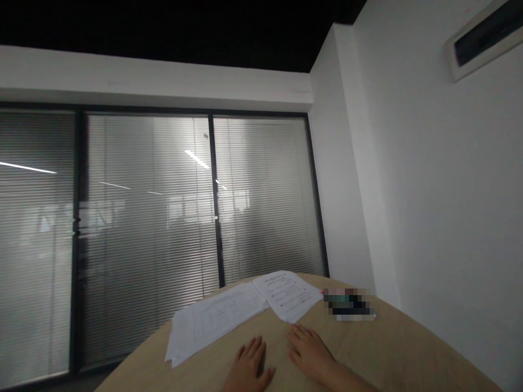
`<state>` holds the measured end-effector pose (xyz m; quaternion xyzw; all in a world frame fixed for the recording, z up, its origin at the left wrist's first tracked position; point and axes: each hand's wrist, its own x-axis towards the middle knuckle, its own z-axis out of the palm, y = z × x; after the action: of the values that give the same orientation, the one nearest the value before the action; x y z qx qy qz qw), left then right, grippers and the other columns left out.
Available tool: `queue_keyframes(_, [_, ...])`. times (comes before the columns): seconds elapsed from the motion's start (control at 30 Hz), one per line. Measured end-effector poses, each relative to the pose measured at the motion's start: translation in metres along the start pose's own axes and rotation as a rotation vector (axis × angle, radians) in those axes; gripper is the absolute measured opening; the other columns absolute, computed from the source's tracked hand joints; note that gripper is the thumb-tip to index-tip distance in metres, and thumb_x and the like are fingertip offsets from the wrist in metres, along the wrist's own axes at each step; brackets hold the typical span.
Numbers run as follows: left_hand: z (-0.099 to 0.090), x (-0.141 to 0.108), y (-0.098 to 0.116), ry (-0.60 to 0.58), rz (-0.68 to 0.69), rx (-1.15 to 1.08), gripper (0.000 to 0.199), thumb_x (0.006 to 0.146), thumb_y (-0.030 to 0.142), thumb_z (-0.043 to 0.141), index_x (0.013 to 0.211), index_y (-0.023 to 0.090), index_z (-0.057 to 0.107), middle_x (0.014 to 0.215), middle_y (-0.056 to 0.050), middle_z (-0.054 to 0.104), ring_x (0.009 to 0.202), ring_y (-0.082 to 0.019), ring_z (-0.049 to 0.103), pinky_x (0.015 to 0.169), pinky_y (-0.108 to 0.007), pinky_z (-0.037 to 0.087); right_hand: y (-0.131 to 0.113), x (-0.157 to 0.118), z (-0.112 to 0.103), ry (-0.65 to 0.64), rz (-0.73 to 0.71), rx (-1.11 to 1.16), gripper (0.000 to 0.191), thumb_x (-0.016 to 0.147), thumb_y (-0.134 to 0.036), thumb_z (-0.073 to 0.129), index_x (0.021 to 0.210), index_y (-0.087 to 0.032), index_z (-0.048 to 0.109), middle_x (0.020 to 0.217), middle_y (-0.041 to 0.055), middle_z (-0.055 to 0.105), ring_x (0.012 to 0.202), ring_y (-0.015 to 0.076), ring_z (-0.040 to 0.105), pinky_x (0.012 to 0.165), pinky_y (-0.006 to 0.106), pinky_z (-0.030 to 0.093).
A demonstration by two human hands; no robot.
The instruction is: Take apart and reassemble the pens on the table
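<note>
My left hand [250, 366] rests near the front of the wooden table [204, 375], fingers stretched forward and thumb apart, with nothing in it. To its right lies my right hand [307, 348], palm down with the fingers extended, its fingertips close to the lower corner of a printed sheet [288, 296]. Whether those fingertips touch the paper I cannot tell. Left of that sheet, a wider stack of printed papers [216, 321] lies at an angle, beyond my left hand.
A pixelated dark item [349, 304] lies on the table at the right. Behind the table stand glass panels with blinds [151, 234] in dark frames. A white wall [441, 207] rises on the right, with a wall-mounted unit [486, 41] high up.
</note>
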<state>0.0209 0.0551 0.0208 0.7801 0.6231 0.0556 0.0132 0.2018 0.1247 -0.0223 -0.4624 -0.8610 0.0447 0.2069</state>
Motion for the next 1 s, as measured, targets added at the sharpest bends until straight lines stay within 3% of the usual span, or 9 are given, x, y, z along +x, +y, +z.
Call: queue_keyframes(1.0, [0.0049,0.0032,-0.005,0.029,0.01,-0.011,0.061,0.08,0.046,0.037,0.128,0.009,0.04,0.138,-0.014,0.033,0.127,-0.025,0.029,0.105,-0.043,0.022,-0.0031,-0.0012,-0.0019,0.013,0.006,-0.009,0.043,0.081,-0.027,0.039,0.121,-0.016,0.05,0.132,0.0121,0.044,0.123,0.0259,0.035,0.101,0.042,0.025])
